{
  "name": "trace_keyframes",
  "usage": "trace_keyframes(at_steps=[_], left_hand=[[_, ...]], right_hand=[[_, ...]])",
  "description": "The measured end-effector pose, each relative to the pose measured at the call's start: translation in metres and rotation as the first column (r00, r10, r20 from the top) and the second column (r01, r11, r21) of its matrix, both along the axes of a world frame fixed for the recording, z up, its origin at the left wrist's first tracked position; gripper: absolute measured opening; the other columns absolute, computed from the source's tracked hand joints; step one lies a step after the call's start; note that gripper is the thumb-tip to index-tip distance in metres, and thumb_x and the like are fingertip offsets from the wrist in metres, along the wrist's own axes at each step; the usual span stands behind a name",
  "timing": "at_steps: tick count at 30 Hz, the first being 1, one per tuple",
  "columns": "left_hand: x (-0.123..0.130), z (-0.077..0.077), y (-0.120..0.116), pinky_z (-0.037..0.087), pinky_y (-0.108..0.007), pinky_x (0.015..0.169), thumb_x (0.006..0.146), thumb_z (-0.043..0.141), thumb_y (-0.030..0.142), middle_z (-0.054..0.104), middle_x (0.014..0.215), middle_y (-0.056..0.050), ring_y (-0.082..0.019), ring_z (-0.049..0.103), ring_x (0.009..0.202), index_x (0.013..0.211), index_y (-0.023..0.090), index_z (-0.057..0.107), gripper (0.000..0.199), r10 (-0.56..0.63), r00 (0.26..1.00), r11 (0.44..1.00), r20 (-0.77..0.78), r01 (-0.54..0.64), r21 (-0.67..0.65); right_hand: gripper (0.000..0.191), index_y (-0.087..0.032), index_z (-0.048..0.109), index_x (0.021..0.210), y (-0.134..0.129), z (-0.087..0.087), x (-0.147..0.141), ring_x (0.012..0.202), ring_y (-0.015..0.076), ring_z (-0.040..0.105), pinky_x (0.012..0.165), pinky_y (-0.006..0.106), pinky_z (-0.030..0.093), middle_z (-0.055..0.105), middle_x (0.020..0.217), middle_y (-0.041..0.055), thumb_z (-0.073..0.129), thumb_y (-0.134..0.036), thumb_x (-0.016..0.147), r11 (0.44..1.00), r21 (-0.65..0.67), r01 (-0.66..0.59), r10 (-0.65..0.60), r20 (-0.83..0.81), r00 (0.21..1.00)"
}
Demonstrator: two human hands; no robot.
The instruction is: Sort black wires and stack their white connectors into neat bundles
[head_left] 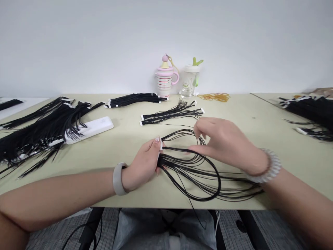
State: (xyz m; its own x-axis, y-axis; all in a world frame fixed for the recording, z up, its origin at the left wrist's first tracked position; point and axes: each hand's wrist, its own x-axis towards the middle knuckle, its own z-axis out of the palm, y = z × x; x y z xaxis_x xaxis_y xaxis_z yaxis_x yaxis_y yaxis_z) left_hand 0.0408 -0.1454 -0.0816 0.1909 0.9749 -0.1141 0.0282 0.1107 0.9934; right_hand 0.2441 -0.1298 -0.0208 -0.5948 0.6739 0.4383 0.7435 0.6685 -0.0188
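Observation:
My left hand (144, 163) grips the white connector end of a black wire harness (197, 184), whose thin wires fan out in long loops across the table. My right hand (221, 144) sits above the far loops with its fingers apart, the fingertips close to the wires (200, 139). I cannot tell whether they touch. A smaller bundle of black wires with white connectors at both ends (171, 114) lies just beyond my hands.
Large piles of black wire bundles (44, 128) lie at left, partly over a white power bank (91, 130). More bundles (309, 111) lie at right. A pink cup (164, 81), a clear bottle (189, 81) and yellow rubber bands (214, 97) stand at the wall.

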Motion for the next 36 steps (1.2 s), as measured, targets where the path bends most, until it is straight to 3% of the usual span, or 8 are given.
trace_keyframes(at_steps=[2, 6, 10, 12, 16, 29, 33, 36], left_hand=[[0.002, 0.001, 0.002, 0.027, -0.018, 0.029, 0.081, 0.04, 0.048, 0.044, 0.058, 0.003, -0.007, 0.041, 0.038, 0.076, 0.019, 0.047, 0.03, 0.047, 0.998, 0.999, 0.031, -0.046, -0.025], [0.002, 0.001, 0.003, 0.028, -0.018, 0.03, 0.082, 0.04, 0.048, 0.043, 0.059, 0.003, -0.006, 0.039, 0.037, 0.075, 0.019, 0.046, 0.03, 0.076, 0.996, 0.997, 0.039, -0.075, -0.024], [0.0, 0.0, 0.0, 0.031, -0.019, 0.03, 0.082, 0.039, 0.049, 0.044, 0.058, 0.003, -0.007, 0.041, 0.036, 0.075, 0.019, 0.046, 0.031, 0.05, 0.999, 0.998, -0.022, -0.049, 0.032], [-0.001, -0.001, -0.001, 0.031, -0.019, 0.03, 0.082, 0.039, 0.048, 0.044, 0.054, 0.004, -0.007, 0.04, 0.035, 0.077, 0.019, 0.047, 0.031, 0.018, 0.997, 0.996, -0.074, -0.011, 0.085], [-0.003, 0.0, -0.001, 0.031, -0.02, 0.031, 0.083, 0.037, 0.05, 0.039, 0.045, 0.007, -0.007, 0.037, 0.032, 0.078, 0.02, 0.047, 0.032, -0.019, 0.992, 0.992, -0.127, 0.034, 0.118], [-0.001, 0.005, -0.006, 0.028, -0.018, 0.031, 0.085, 0.031, 0.052, 0.035, 0.044, 0.007, -0.006, 0.036, 0.032, 0.073, 0.02, 0.042, 0.036, -0.031, 0.983, 0.988, -0.18, 0.057, 0.142], [-0.001, 0.005, -0.006, 0.031, -0.017, 0.033, 0.084, 0.03, 0.052, 0.036, 0.047, 0.007, -0.005, 0.036, 0.034, 0.072, 0.019, 0.042, 0.037, -0.054, 0.98, 0.986, -0.19, 0.082, 0.143], [-0.001, 0.006, -0.006, 0.032, -0.017, 0.033, 0.084, 0.03, 0.053, 0.038, 0.051, 0.006, -0.004, 0.036, 0.034, 0.073, 0.019, 0.042, 0.038, -0.072, 0.978, 0.987, -0.197, 0.098, 0.127]], right_hand=[[0.039, -0.018, 0.047, 0.056, -0.001, 0.007, 0.011, 0.043, 0.008, 0.035, 0.043, 0.022, 0.026, 0.044, 0.047, -0.0026, 0.062, -0.052, 0.067, 0.979, -0.204, -0.017, 0.033, 0.077, 0.996], [0.038, -0.017, 0.045, 0.049, -0.006, 0.009, 0.017, 0.035, 0.0048, 0.028, 0.035, 0.02, 0.022, 0.041, 0.041, -0.0042, 0.057, -0.042, 0.075, 0.839, -0.544, -0.031, 0.125, 0.137, 0.983], [0.032, -0.017, 0.051, 0.06, -0.01, -0.004, -0.002, 0.044, 0.0055, 0.032, 0.041, 0.018, 0.028, 0.044, 0.049, -0.0037, 0.041, -0.031, 0.086, 0.73, -0.652, -0.207, 0.235, -0.046, 0.971], [0.03, -0.016, 0.054, 0.065, -0.011, -0.014, -0.017, 0.048, 0.0056, 0.033, 0.046, 0.018, 0.03, 0.043, 0.053, -0.004, 0.037, -0.027, 0.088, 0.712, -0.627, -0.315, 0.275, -0.163, 0.947], [0.032, -0.014, 0.056, 0.066, -0.016, -0.033, -0.038, 0.051, 0.0055, 0.034, 0.05, 0.019, 0.03, 0.045, 0.055, -0.0039, 0.036, -0.026, 0.088, 0.79, -0.536, -0.297, 0.173, -0.27, 0.947], [0.033, -0.015, 0.05, 0.061, -0.019, -0.032, -0.042, 0.049, 0.0041, 0.035, 0.051, 0.019, 0.027, 0.041, 0.052, -0.0061, 0.035, -0.028, 0.087, 0.768, -0.595, -0.237, 0.108, -0.243, 0.964], [0.029, -0.016, 0.05, 0.06, -0.018, -0.035, -0.042, 0.048, 0.0042, 0.029, 0.052, 0.02, 0.024, 0.036, 0.049, -0.0066, 0.038, -0.022, 0.084, 0.863, -0.454, -0.22, 0.161, -0.167, 0.973], [0.025, -0.015, 0.048, 0.058, -0.017, -0.036, -0.04, 0.048, 0.004, 0.027, 0.051, 0.019, 0.023, 0.032, 0.049, -0.0067, 0.041, -0.018, 0.081, 0.892, -0.393, -0.224, 0.183, -0.139, 0.973]])
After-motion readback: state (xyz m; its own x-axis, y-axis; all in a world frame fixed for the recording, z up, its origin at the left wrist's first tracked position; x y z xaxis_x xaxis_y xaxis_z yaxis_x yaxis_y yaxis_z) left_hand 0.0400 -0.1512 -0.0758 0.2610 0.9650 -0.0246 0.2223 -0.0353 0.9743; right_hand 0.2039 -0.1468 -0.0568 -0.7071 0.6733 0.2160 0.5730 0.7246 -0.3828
